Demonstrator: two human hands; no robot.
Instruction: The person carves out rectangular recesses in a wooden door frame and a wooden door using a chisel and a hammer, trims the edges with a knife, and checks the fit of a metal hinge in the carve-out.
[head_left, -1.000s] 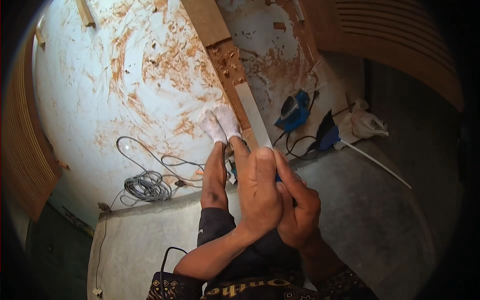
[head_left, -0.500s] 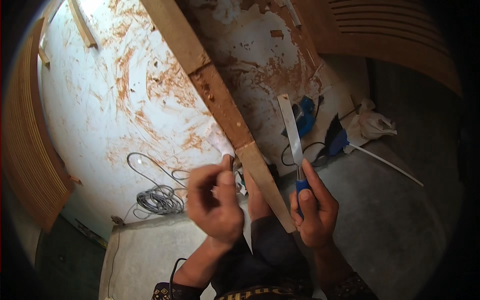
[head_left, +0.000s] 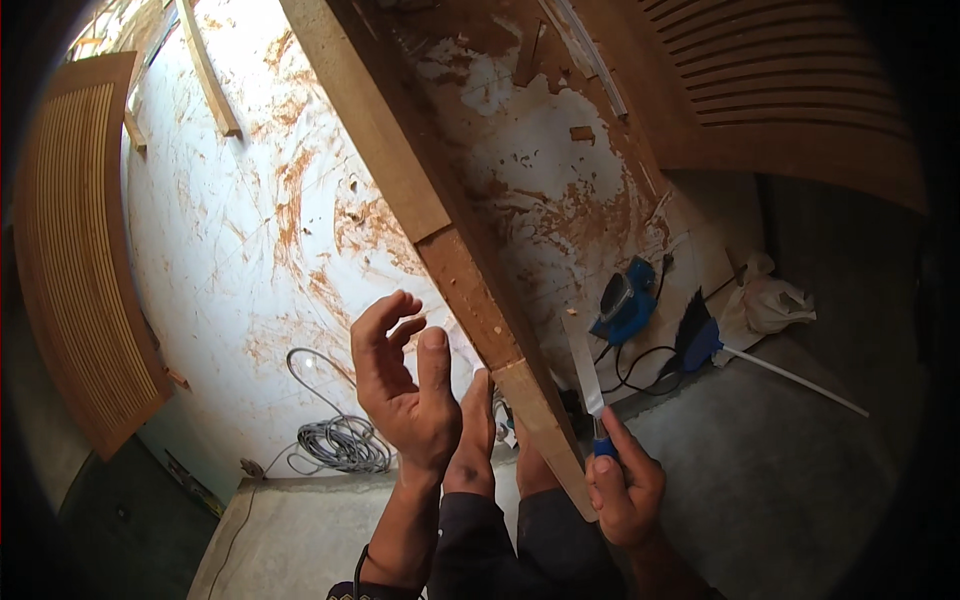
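I hold a chisel [head_left: 580, 360] with a flat metal blade and blue handle upright in my right hand [head_left: 622, 480], beside a long wooden piece [head_left: 360, 130]. That piece runs diagonally between my legs and up the view, with a rough recessed section [head_left: 468, 295] along its edge. My left hand [head_left: 405, 385] is raised left of this section, palm up, fingers loosely curled and apart, holding nothing.
Slatted wooden panels [head_left: 75, 240] flank a dust-smeared white board [head_left: 200, 250]. Wood strips [head_left: 205, 70] lie farther off. At right are a blue power tool [head_left: 625, 305], a broom [head_left: 700, 340] and a plastic bag [head_left: 775, 305]. A coiled cable [head_left: 340, 445] lies left of my legs.
My hands were together around the chisel a second ago. My left hand has let go, moved up and left, and opened. The view has shifted, with the surroundings now lower in it.
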